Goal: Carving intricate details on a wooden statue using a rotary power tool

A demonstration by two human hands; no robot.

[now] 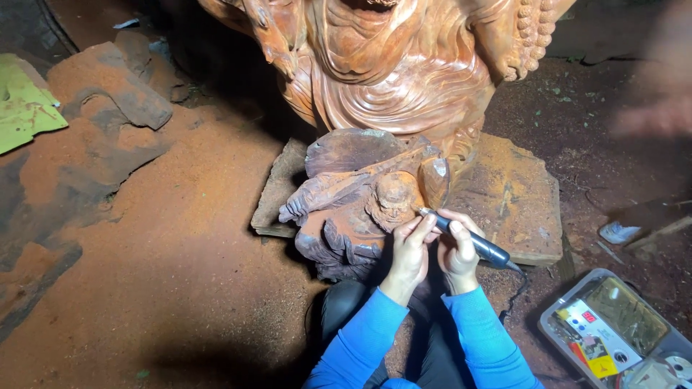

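A dark reddish wood carving [360, 202] with a small carved figure lies on the ground in front of me. My right hand [458, 248] grips a dark pen-shaped rotary carving tool [476, 243], its tip touching the carving near the small figure. My left hand [409, 252] pinches the tool's front end close to the tip and rests against the wood. A cable runs from the tool's rear. Both arms wear blue sleeves.
A large carved wooden statue [389, 65] stands behind the carving on a flat slab [519, 194]. Red sawdust covers the ground [180, 274]. A grey tray with a control box [613, 331] sits lower right. Green sheet [21, 104] far left. A blurred shape [656, 94] upper right.
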